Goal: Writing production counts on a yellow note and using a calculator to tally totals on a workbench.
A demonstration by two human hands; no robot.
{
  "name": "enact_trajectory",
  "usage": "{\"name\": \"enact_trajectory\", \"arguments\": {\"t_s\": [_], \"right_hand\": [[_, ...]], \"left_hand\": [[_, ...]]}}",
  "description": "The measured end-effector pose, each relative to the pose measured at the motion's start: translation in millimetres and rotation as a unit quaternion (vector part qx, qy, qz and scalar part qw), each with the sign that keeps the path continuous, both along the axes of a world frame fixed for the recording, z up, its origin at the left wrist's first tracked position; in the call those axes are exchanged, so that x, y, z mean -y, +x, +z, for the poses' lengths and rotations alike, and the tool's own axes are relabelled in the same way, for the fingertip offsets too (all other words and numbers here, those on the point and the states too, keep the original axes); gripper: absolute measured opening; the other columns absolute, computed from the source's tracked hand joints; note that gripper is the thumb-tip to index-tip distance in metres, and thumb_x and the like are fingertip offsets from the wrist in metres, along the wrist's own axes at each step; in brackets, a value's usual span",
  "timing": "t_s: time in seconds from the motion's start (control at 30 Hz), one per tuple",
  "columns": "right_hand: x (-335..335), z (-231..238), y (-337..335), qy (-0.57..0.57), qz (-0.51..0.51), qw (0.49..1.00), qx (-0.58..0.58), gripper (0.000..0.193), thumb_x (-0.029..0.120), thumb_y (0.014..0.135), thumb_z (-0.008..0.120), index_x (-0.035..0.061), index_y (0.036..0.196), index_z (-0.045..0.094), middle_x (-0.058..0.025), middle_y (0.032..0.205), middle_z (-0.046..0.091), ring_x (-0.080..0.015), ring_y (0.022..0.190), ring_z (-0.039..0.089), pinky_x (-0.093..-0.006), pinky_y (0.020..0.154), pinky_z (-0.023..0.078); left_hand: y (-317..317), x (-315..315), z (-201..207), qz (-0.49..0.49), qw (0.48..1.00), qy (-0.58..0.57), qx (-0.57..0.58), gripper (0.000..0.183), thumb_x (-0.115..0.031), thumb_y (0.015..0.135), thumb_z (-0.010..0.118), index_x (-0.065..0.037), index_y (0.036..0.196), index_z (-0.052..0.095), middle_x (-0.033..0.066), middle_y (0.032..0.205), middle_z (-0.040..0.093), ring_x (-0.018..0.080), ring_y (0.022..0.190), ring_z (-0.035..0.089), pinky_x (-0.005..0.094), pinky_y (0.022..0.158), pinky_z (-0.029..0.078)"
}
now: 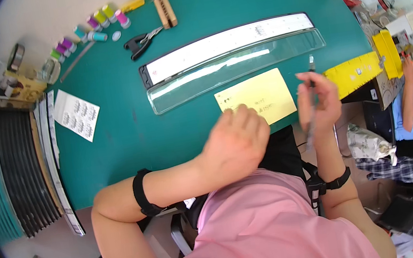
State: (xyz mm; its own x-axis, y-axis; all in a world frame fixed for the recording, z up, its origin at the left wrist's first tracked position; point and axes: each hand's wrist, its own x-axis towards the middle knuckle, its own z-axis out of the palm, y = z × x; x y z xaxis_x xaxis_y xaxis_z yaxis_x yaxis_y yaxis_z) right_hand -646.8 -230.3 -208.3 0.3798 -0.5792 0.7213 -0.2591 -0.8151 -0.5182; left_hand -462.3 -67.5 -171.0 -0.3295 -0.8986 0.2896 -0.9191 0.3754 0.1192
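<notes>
We see the right hand with its fingers bent around a slim pen, pinching it near the right edge of the yellow paper; the blur keeps us from telling exactly which fingers bear on it. The left hand is loosely curled over the lower left part of that sheet (whether it presses down or hides something in the palm, we cannot tell).

The yellow paper lies near the table's front edge, between the two hands. As for progress, we find small dark marks at its upper left and two short lines of writing near its middle, while much of the visible surface is bare. We would judge the writing partly done at least; whether more is wanted, we cannot say.

Just beyond lie a long clear plastic tray and, behind it, a long white strip in a dark frame. Farther out on the green tabletop we note black-handled pliers, a wooden block, coloured spools and, leftward, a white printed sheet.
</notes>
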Motion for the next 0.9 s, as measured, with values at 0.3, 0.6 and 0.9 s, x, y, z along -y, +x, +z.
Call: {"name": "enact_trajectory", "arguments": {"t_s": [0.3,0.6,0.9], "right_hand": [[-57.9,22.4,37.2,0.001,0.193,0.981,-0.017,0.055,0.001,0.088,0.067,-0.0065,0.142,0.058,-0.0236,0.131,0.069,-0.038,0.114,0.069,-0.0465,0.098,0.056],[-23.6,-87.9,-82.8,0.221,0.068,0.935,-0.27,0.043,0.005,0.077,0.064,0.0019,0.119,0.067,-0.0238,0.097,0.07,-0.0459,0.093,0.068,-0.0546,0.082,0.056],[137.6,-165.4,-30.3,-0.015,-0.134,0.99,-0.051,0.037,0.02,0.1,0.064,0.0075,0.135,0.063,-0.0121,0.136,0.066,-0.0357,0.127,0.06,-0.0486,0.107,0.05]], "left_hand": [[9.4,-23.4,27.6,0.234,0.859,0.167,-0.424,0.013,-0.011,0.106,0.061,0.001,0.102,0.065,0.0049,0.065,0.061,0.0102,0.059,0.06,0.028,0.055,0.048],[78.7,-109.2,-26.1,0.435,0.739,-0.08,-0.509,0.034,-0.023,0.112,0.056,-0.006,0.083,0.058,-0.0003,0.058,0.048,0.006,0.05,0.044,0.0232,0.048,0.032],[71.2,-107.5,-44.7,0.447,0.705,-0.152,-0.53,0.039,-0.026,0.111,0.058,-0.007,0.077,0.056,-0.0001,0.057,0.047,0.0058,0.048,0.042,0.0236,0.046,0.03]]}}
